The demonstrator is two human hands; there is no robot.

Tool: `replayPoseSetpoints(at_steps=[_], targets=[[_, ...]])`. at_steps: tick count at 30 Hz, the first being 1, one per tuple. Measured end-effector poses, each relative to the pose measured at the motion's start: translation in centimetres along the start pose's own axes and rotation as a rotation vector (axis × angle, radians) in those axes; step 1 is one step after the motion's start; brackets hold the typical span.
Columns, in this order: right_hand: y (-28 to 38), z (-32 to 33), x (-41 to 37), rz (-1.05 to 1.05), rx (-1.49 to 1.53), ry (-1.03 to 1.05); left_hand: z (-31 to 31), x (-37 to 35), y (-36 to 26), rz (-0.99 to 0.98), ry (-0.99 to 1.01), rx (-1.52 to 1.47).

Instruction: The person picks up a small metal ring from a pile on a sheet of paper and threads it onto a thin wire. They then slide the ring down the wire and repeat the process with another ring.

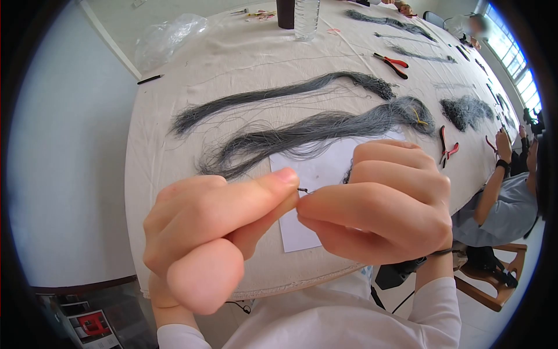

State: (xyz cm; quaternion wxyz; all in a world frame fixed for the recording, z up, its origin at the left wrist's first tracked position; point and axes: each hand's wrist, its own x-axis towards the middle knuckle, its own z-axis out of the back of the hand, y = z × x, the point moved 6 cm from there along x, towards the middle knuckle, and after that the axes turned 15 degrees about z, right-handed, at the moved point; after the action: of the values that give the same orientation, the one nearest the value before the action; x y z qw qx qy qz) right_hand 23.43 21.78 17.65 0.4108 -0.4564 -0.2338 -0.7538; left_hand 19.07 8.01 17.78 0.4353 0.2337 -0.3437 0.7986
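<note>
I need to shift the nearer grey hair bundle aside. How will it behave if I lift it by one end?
Probably floppy: the hair bundle lies in a loose curve on the table. Likely light, being thin strands. Its untied end fans out, so stray hairs may shed or tangle.

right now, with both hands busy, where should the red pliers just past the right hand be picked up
Take the pliers by the red handles, closing around both. They lie flat, dark nose pointing away, handles splayed towards the near edge of the table, so come from the near side. The right hand and left hand both pinch a fine strand.
</note>
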Motion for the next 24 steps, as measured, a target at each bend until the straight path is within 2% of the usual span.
replayPoseSetpoints(at_steps=[10,14,22,23,24], targets=[[0.1,1.4,0.2,0.170,-0.173,-0.057,-0.1,0.4,-0.7,-0.135,0.074,-0.034],[-0.3,1.2,0.1,0.204,-0.168,-0.043,-0.1,0.2,-0.4,-0.163,0.024,-0.119],[-1.7,0.9,-0.3,0.119,0.004,0.019,0.0,0.3,-0.8,-0.040,0.142,-0.068],[-2.0,0.8,-0.4,0.083,0.051,0.023,-0.3,0.1,-0.6,-0.040,0.140,-0.068],[-1.9,0.7,-0.3,0.085,0.051,0.023,-0.3,-0.3,-0.5,-0.076,0.045,-0.107]])
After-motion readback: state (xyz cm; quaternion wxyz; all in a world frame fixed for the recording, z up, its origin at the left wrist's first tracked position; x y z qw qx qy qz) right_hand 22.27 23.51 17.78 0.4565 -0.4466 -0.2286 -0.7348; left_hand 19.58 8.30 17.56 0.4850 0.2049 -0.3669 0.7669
